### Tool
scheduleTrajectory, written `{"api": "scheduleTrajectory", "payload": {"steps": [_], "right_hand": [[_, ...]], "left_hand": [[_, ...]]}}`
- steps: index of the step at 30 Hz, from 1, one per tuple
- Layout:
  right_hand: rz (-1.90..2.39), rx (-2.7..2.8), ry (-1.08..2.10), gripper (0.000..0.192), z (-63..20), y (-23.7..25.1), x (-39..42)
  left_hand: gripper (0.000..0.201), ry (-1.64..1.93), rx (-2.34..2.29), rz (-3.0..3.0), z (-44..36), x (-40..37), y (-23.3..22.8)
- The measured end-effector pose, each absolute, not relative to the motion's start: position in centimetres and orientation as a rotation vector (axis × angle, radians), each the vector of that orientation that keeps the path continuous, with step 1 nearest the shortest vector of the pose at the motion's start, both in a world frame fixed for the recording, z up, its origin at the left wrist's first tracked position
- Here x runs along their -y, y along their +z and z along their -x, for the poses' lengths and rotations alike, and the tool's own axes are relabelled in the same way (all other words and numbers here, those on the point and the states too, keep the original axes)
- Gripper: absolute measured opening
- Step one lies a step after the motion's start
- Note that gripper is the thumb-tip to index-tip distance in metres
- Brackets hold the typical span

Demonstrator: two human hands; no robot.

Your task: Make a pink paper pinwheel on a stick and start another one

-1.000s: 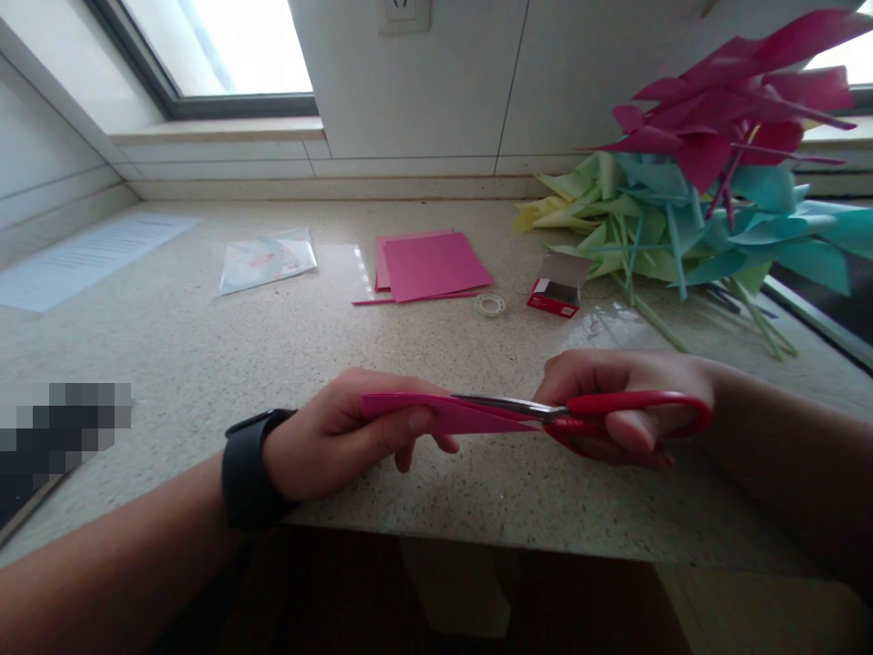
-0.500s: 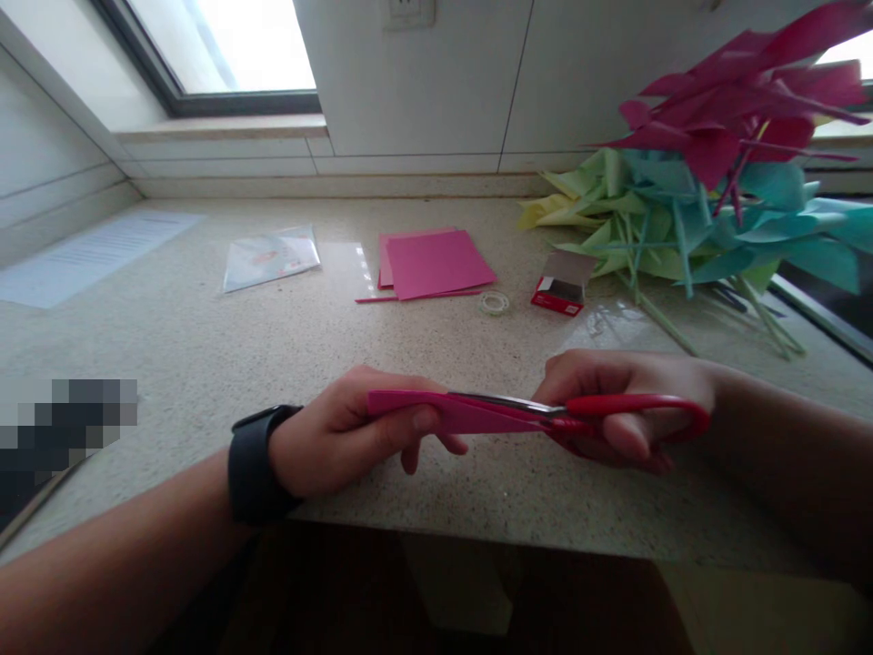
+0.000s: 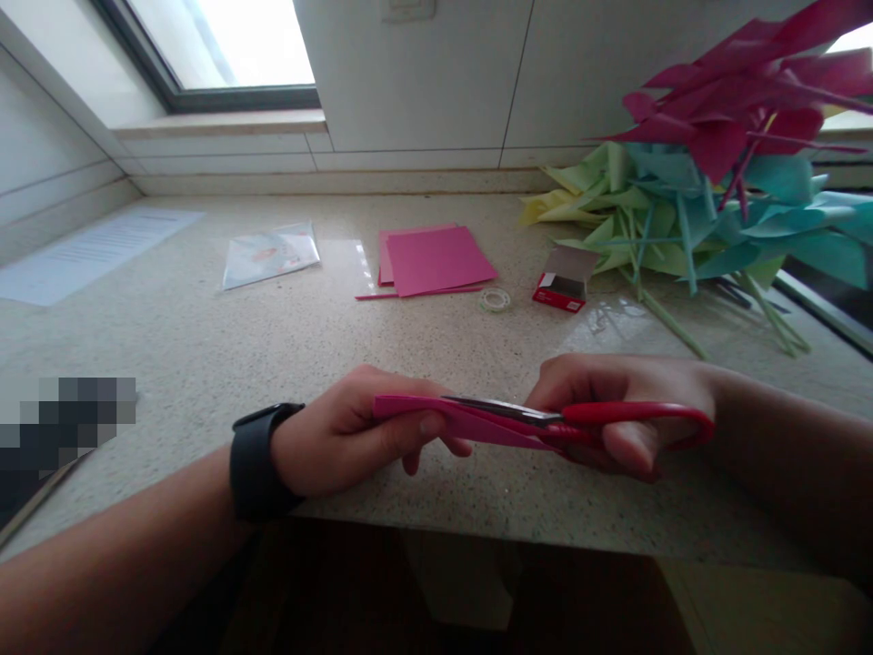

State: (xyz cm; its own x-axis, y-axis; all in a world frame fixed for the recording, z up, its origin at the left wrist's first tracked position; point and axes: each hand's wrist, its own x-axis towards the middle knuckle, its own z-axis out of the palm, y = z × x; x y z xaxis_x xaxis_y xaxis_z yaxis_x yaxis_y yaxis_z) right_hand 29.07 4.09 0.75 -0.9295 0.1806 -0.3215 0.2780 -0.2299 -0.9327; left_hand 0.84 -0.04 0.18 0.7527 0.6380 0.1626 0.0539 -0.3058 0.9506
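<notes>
the left hand pinches a folded pink paper, its thumb pressed on the near face and the other fingers behind and beneath. the right hand grasps scissors by the red handles, the thumb through a loop and the rest of the fingers curled round, partly hidden. the paper is in the air between the two hands, over the front of the counter, and the scissors' blades lie along it lengthwise, the tips pointing at the left hand. a dark watch sits on the left wrist.

beyond the hands, pink sheets lie in a loose stack with a thin pink strip at their near edge. a tape roll is just beside them, then an open red box and a clear wrapper. to the right is a heap of pink, blue and green paper shapes with stems. on the left are a clear packet and a printed page.
</notes>
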Motion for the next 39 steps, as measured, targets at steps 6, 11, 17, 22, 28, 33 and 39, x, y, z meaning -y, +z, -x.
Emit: {"api": "scheduleTrajectory", "payload": {"steps": [6, 11, 17, 22, 28, 33, 39], "right_hand": [[-0.552, -1.959, -2.337, 0.059, -28.98, 0.75, -3.93], [-0.567, -1.953, -2.326, 0.056, -29.01, 0.77, -3.94], [-0.582, -1.905, -2.313, 0.061, -28.91, 0.69, -3.96], [-0.568, -1.882, -2.349, 0.06, -28.68, 0.78, -3.8], [-0.536, -1.894, -2.354, 0.055, -28.91, 0.28, -3.86], [-0.529, -1.918, -2.369, 0.054, -29.13, 0.25, -3.94], [-0.513, -1.891, -2.391, 0.058, -29.19, 0.2, -3.93]], "left_hand": [[0.035, 0.639, -0.542, -1.815, -0.83, 0.12, 0.21], [0.034, 0.639, -0.538, -1.798, -0.9, 0.09, 0.11], [0.032, 0.615, -0.529, -1.813, -0.86, 0.12, 0.13], [0.033, 0.617, -0.511, -1.838, -0.88, 0.12, 0.21], [0.032, 0.621, -0.503, -1.848, -0.93, 0.0, 0.2], [0.038, 0.627, -0.505, -1.776, -0.83, 0.07, 0.34], [0.043, 0.646, -0.565, -1.792, -0.74, 0.17, 0.39]]}}
